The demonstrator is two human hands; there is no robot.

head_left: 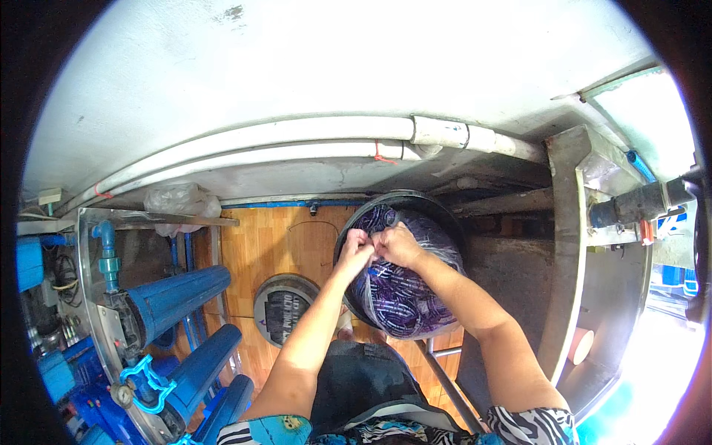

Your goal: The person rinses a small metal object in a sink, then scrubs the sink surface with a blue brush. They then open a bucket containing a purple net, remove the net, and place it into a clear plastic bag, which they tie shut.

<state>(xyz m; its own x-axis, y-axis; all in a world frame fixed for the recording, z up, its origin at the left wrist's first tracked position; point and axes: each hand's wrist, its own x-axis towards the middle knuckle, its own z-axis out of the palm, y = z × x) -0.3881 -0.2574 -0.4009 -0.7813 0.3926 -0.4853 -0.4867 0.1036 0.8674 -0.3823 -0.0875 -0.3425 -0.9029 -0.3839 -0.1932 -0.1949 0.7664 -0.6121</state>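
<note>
A large clear plastic bag [404, 297] bulges with purple and dark printed strips or film pieces, which I cannot make out exactly. It sits in a round black tub [443, 213] in front of me, and part of it rises above the rim. Over its upper left side my left hand [356, 252] is closed in a pinch. My right hand [398, 244] meets it there, fingers bent and pressed together. Both seem to grip gathered plastic at the bag's mouth, though the fingers partly hide it.
To my left, blue filter housings [178, 300] hang on a metal frame [96, 282]. A round lidded container [286, 310] stands on the wood-patterned floor [259, 245]. White pipes [297, 133] run along the wall ahead. A metal stand [567, 274] rises at the right.
</note>
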